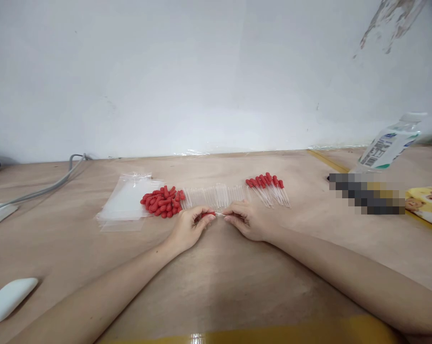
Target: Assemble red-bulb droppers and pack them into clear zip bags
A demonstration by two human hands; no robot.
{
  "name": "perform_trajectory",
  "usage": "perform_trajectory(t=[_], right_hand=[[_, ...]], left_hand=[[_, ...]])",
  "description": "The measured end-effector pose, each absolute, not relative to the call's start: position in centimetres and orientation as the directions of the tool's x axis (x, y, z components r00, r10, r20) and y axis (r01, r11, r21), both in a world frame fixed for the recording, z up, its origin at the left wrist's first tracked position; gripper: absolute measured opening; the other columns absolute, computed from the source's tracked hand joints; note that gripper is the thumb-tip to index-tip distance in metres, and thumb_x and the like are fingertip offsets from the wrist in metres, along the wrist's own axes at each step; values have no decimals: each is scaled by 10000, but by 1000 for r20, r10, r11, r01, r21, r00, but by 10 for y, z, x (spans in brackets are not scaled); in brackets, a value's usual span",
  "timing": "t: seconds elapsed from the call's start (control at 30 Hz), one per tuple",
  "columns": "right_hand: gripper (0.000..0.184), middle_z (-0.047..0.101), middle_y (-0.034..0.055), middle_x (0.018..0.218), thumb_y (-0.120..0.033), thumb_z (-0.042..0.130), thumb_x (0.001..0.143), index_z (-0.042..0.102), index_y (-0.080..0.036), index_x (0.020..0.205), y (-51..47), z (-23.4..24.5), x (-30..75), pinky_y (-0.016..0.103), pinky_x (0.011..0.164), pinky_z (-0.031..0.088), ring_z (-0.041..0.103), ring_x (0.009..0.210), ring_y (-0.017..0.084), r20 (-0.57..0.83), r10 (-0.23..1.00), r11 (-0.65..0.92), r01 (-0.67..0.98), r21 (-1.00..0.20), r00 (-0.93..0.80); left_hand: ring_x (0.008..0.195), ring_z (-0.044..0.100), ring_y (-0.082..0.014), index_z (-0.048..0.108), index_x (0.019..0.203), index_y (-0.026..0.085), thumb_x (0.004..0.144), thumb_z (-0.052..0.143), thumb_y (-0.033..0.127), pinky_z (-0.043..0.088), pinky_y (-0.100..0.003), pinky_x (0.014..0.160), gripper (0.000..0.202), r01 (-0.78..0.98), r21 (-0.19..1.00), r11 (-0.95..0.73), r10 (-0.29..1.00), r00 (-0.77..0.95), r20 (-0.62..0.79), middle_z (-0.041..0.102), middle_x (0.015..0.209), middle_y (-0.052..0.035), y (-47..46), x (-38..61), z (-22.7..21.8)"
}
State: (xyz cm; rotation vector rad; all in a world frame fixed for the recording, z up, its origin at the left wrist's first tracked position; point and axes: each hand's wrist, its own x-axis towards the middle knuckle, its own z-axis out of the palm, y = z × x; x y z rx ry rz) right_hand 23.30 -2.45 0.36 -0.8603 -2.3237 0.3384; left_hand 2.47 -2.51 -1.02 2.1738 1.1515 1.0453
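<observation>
My left hand (pixel 190 227) is closed in a pinch on a red rubber bulb (pixel 208 214). My right hand (pixel 246 220) is closed on a thin clear glass tube (pixel 221 214) whose end meets the bulb between the two hands. Just behind the hands lies a row of bare clear tubes (pixel 214 196). A heap of loose red bulbs (pixel 163 201) lies to its left. Several finished droppers with red tops (pixel 268 188) are laid out to the right of the row.
A stack of clear plastic bags (pixel 124 205) lies left of the bulbs. A grey cable (pixel 47 188) and a white object (pixel 8 298) sit at the far left. A plastic bottle (pixel 389 145) and a yellow packet (pixel 426 203) are on the right. The wooden table (pixel 216 286) ends at a white wall.
</observation>
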Motion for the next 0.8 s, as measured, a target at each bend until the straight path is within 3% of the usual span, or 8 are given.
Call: perform_trajectory(t=[0.27, 0.43, 0.5, 0.7, 0.8], right_hand=[[187, 648, 13, 807, -200, 456, 882, 639, -196, 920, -15, 7, 239, 306, 735, 336, 553, 679, 110, 416, 608, 787, 446, -426, -677], [220, 620, 25, 760, -201, 439, 880, 648, -206, 947, -16, 0, 238, 302, 664, 317, 516, 627, 118, 507, 523, 837, 526, -151, -685], [225, 606, 36, 737, -194, 427, 879, 643, -188, 942, -18, -1, 237, 296, 639, 327, 512, 635, 130, 548, 517, 821, 563, -99, -658], [180, 583, 58, 814, -233, 459, 861, 578, -137, 956, -24, 3, 243, 242, 601, 414, 523, 667, 121, 506, 586, 806, 520, -282, -633], [169, 579, 57, 793, -222, 424, 874, 578, -151, 870, -22, 0, 246, 242, 609, 426, 519, 664, 123, 522, 572, 813, 521, -259, -633]], left_hand=[[496, 492, -92, 637, 834, 158, 862, 482, 286, 399, -186, 478, 202, 459, 702, -545, 821, 463, 334, 559, 573, 22, -32, 26, -3], [538, 524, -103, 646, 811, 164, 859, 497, 285, 409, -194, 498, 198, 503, 642, -579, 806, 471, 358, 615, 636, 9, -31, 26, -2], [587, 562, -114, 652, 836, 167, 854, 516, 287, 432, -203, 537, 182, 515, 622, -590, 803, 451, 389, 655, 697, 0, -30, 25, -3], [652, 603, -126, 658, 886, 176, 828, 567, 296, 466, -224, 612, 162, 517, 597, -614, 788, 456, 414, 690, 796, -12, -27, 20, -5], [641, 592, -119, 662, 875, 178, 849, 535, 291, 454, -220, 597, 172, 533, 579, -616, 785, 476, 397, 681, 781, -6, -29, 21, -3]])
